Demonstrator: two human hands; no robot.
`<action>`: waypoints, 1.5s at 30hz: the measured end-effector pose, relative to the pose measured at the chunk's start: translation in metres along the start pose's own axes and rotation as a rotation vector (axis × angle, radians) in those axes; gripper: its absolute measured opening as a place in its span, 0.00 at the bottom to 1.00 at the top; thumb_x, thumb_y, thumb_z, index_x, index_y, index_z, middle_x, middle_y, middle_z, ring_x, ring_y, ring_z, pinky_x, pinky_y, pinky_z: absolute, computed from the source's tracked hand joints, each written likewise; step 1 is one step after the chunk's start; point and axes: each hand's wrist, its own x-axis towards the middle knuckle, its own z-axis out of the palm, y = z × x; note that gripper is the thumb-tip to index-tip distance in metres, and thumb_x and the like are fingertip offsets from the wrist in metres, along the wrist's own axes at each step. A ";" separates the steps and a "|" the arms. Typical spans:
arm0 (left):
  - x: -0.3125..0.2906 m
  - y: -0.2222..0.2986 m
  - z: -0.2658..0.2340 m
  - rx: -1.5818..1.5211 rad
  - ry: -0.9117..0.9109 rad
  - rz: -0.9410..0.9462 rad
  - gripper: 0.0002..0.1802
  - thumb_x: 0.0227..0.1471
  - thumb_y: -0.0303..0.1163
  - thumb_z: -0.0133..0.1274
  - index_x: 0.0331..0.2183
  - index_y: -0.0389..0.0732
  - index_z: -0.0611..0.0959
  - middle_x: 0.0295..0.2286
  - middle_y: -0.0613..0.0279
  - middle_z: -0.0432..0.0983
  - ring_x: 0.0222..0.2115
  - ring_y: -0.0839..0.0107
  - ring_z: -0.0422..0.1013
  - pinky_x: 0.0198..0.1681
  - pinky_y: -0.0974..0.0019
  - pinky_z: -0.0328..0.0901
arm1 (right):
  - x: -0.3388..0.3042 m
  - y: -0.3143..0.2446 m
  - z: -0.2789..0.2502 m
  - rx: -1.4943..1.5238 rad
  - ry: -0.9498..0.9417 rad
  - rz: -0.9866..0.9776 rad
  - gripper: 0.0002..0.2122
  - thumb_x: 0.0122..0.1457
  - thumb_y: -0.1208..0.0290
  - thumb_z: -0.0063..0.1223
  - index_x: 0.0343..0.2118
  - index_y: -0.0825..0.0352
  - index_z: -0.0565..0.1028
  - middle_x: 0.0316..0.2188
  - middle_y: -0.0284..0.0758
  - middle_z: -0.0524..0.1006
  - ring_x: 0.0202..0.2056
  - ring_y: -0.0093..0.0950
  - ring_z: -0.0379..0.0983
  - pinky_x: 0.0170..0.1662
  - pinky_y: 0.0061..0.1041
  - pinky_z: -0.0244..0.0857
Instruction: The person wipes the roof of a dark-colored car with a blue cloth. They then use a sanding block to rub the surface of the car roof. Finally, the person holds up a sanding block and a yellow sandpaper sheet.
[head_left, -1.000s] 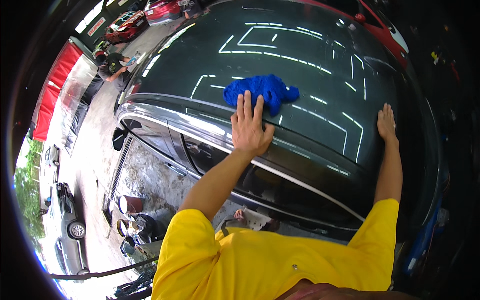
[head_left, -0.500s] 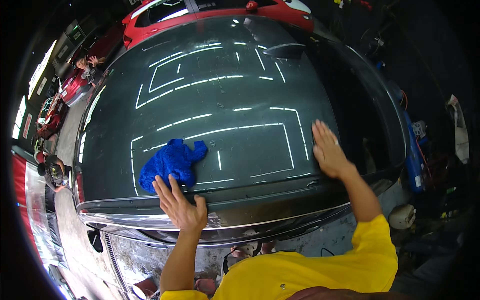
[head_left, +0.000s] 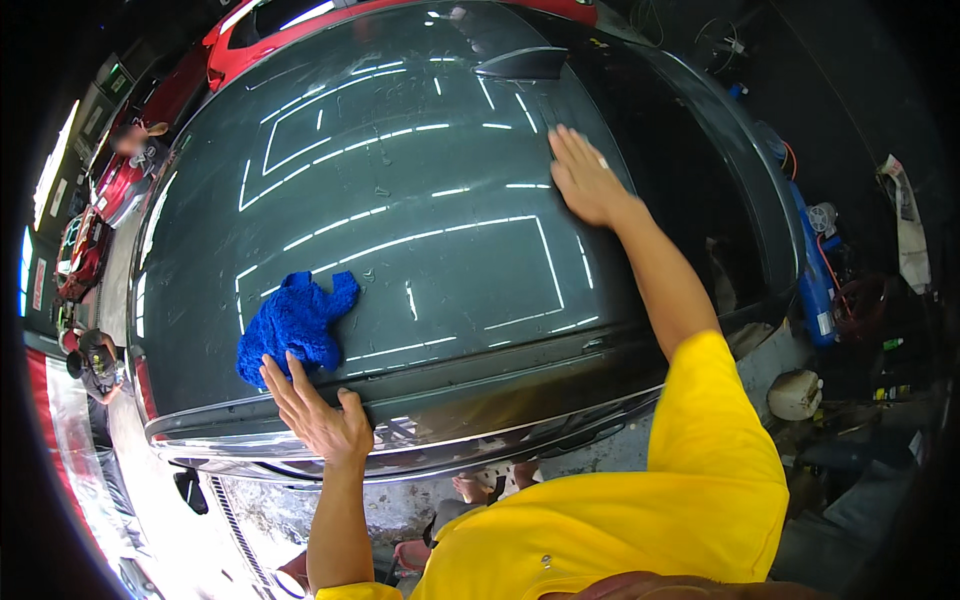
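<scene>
Both hands lying open, gripping nothing: left hand (head_left: 318, 412) fingertips touching blue cloth (head_left: 291, 325); right hand (head_left: 583, 177) pressing flat on car roof (head_left: 430, 270), well apart.

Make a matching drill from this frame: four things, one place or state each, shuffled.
Things:
1. blue cloth
2. left hand
3. right hand
4. white jug

Places:
A. flat on the far part of the car roof
B. on the ground right of the car
C. on the roof's near edge, fingertips at the cloth
D. lying crumpled on the roof

Pairs: 1-D, 2-C, 3-A, 4-B
</scene>
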 end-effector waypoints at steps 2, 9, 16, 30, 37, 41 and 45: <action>-0.006 -0.003 -0.010 -0.029 -0.008 -0.050 0.49 0.45 0.31 0.52 0.70 0.38 0.59 0.71 0.40 0.47 0.71 0.38 0.44 0.70 0.36 0.41 | -0.073 -0.042 -0.034 0.020 -0.042 -0.107 0.30 0.70 0.64 0.37 0.71 0.73 0.54 0.73 0.51 0.53 0.74 0.46 0.45 0.76 0.41 0.37; 0.006 0.010 -0.017 -0.075 -0.074 -0.045 0.51 0.41 0.32 0.55 0.68 0.35 0.60 0.69 0.31 0.46 0.70 0.31 0.44 0.66 0.36 0.48 | -0.063 0.023 -0.022 -0.013 -0.072 0.036 0.29 0.73 0.62 0.29 0.73 0.72 0.51 0.75 0.49 0.49 0.76 0.45 0.41 0.76 0.41 0.34; 0.011 0.006 -0.017 -0.049 -0.067 -0.038 0.50 0.43 0.34 0.55 0.68 0.37 0.62 0.69 0.33 0.48 0.69 0.32 0.46 0.65 0.38 0.51 | 0.116 0.083 0.007 -0.001 -0.108 0.370 0.29 0.72 0.62 0.28 0.72 0.70 0.54 0.74 0.48 0.51 0.75 0.43 0.43 0.76 0.39 0.38; -0.002 0.005 0.001 0.007 0.002 0.036 0.45 0.54 0.40 0.45 0.71 0.38 0.58 0.70 0.38 0.47 0.71 0.36 0.45 0.70 0.35 0.43 | -0.061 0.005 -0.031 0.058 -0.092 0.102 0.31 0.71 0.59 0.30 0.73 0.71 0.51 0.75 0.48 0.49 0.76 0.44 0.41 0.76 0.40 0.35; -0.004 -0.007 -0.003 0.002 -0.018 0.063 0.43 0.57 0.41 0.43 0.70 0.37 0.58 0.70 0.36 0.47 0.71 0.35 0.45 0.70 0.35 0.42 | 0.101 0.058 0.004 0.091 -0.107 0.210 0.32 0.70 0.57 0.27 0.74 0.69 0.50 0.76 0.45 0.46 0.76 0.41 0.39 0.77 0.39 0.35; -0.002 -0.004 -0.002 0.021 0.002 0.055 0.42 0.58 0.42 0.43 0.69 0.35 0.59 0.70 0.34 0.47 0.70 0.34 0.45 0.70 0.35 0.43 | 0.075 0.060 0.000 0.064 -0.152 0.052 0.32 0.70 0.60 0.27 0.74 0.68 0.49 0.76 0.45 0.45 0.76 0.39 0.39 0.77 0.37 0.35; 0.000 -0.003 0.003 0.012 0.001 0.085 0.41 0.58 0.41 0.40 0.69 0.34 0.59 0.69 0.31 0.48 0.69 0.30 0.47 0.68 0.31 0.46 | 0.121 0.086 -0.003 0.082 -0.089 0.022 0.31 0.70 0.61 0.29 0.73 0.70 0.52 0.75 0.46 0.49 0.76 0.40 0.40 0.77 0.35 0.35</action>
